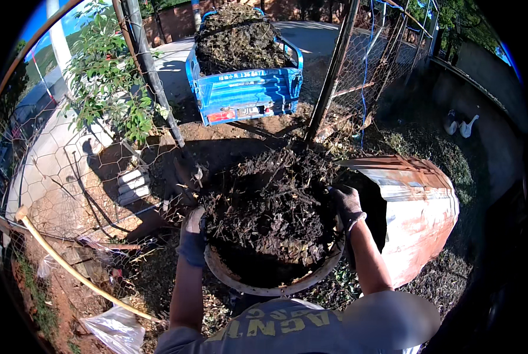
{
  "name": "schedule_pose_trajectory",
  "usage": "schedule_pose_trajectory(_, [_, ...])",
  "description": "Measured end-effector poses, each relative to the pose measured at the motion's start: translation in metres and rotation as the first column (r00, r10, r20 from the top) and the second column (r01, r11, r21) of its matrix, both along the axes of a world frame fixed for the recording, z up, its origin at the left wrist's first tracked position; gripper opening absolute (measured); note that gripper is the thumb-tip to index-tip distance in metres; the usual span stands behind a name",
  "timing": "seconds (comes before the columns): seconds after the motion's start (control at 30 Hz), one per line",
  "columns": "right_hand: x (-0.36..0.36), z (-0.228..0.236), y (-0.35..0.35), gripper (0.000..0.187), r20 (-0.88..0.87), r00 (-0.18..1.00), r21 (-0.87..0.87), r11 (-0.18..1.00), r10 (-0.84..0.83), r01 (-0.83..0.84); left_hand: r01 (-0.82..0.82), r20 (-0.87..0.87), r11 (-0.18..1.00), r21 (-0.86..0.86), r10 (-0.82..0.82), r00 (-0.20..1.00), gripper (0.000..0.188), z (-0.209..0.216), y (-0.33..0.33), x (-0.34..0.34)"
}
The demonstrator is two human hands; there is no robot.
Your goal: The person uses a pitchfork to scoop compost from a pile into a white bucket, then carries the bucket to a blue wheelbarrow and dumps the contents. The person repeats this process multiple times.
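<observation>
A round basin (258, 286) heaped with dark dried plant debris (270, 206) is held up in front of me. My left hand (191, 236), in a dark glove, grips the basin's left rim. My right hand (346, 203), also gloved, holds the right rim. Just beyond the basin lies a rusty orange metal drum (417, 206) on its side, its dark opening facing the basin.
A blue small truck (246, 88) loaded with the same debris stands beyond a wire mesh fence (81, 177) and metal posts (332, 76). A leafy shrub (107, 76) grows at left. A yellow handle (69, 265) and plastic bag (116, 330) lie lower left. Two white geese (461, 125) rest at right.
</observation>
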State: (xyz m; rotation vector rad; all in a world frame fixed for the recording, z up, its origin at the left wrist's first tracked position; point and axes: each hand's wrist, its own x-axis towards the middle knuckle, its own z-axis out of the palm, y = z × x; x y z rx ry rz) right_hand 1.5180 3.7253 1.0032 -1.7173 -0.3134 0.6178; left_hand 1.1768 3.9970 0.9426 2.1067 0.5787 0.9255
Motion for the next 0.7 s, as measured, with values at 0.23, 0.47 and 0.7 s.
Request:
schedule_pose_trajectory(0.23, [0.167,-0.052,0.198,0.023,0.028,0.990,0.057,0.989,-0.140,0.138,0.098,0.239,0.714,-0.693,0.099,0.966,0.023,-0.026,0.215,0.219])
schedule_pose_trajectory(0.47, [0.327,-0.072,0.335,0.020,-0.022,0.973,-0.053,0.972,-0.231,0.230,-0.059,0.002,0.342,-0.938,0.176,0.984,0.038,0.020,0.360,0.402])
schedule_pose_trajectory(0.7, [0.534,-0.054,0.523,0.022,0.008,0.989,-0.053,0.988,-0.147,0.147,0.072,0.151,0.733,-0.677,0.042,0.988,0.045,0.028,0.523,0.584])
